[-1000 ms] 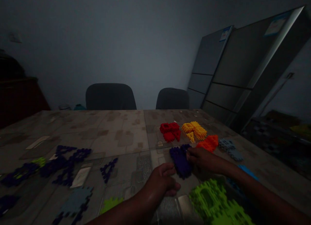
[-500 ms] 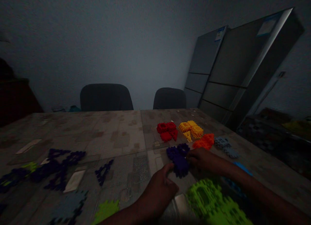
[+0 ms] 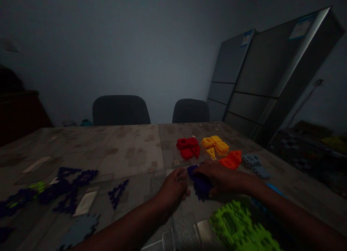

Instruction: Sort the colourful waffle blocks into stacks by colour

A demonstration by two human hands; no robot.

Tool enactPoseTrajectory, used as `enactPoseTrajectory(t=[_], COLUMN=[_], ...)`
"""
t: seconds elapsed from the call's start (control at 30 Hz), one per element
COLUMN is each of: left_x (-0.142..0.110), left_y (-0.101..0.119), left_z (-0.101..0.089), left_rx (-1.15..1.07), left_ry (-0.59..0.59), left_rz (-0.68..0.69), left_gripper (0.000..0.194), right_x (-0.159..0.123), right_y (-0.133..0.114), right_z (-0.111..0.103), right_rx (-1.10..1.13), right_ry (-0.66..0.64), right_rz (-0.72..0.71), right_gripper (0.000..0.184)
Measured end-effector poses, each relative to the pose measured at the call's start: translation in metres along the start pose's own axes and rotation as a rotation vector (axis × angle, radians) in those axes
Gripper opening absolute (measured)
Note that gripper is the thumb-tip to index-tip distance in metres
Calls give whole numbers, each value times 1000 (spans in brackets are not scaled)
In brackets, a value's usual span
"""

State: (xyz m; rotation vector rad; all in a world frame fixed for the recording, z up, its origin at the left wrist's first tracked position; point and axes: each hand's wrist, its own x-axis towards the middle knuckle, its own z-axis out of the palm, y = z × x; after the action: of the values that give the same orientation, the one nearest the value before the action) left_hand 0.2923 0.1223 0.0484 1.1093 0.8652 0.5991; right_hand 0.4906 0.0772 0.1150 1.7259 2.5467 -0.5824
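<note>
My right hand (image 3: 217,177) reaches over a stack of dark purple interlocking plastic pieces (image 3: 200,187), its fingers and thumb closed around the top and near side. Part of that stack is hidden beneath the hand. Just left of it is my left hand (image 3: 175,186), loosely curled with the fingers apart and nothing visible in them. Bright green interlocking pieces (image 3: 241,225) lie nearer to me, below the right forearm. Beyond the purple stack sit a red pile (image 3: 188,148), a yellow pile (image 3: 215,145) and an orange pile (image 3: 231,159).
Grey pieces (image 3: 256,166) and partly hidden blue ones (image 3: 275,188) lie to the right. On the left are joined purple pieces (image 3: 67,186), a lone purple triangle (image 3: 118,194) and a grey piece (image 3: 81,229). Two chairs (image 3: 120,110) stand behind the patterned table (image 3: 130,142).
My right hand has moved up over the purple stack and now covers more of it. My left hand has drawn back from the stack, its fingers more curled. The view has shifted slightly.
</note>
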Motion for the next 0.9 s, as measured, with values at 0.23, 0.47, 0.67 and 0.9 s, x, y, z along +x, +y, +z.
enactPoseTrajectory(t=[0.23, 0.47, 0.67, 0.9], left_x=[1, 0, -11, -18], left_y=[-3, -6, -4, -13], left_z=[7, 1, 2, 2], left_rx=[-27, -20, 14, 46], left_ry=[-71, 12, -38, -21], left_rz=[-22, -2, 45, 27], left_gripper=[61, 64, 56, 57], right_x=[-7, -16, -1, 7], right_y=[5, 35, 44, 48], right_z=[2, -24, -18, -11], right_rx=[36, 113, 48, 48], right_ry=[18, 161, 71, 86], right_rz=[9, 116, 141, 170], right_gripper=[78, 78, 86, 80])
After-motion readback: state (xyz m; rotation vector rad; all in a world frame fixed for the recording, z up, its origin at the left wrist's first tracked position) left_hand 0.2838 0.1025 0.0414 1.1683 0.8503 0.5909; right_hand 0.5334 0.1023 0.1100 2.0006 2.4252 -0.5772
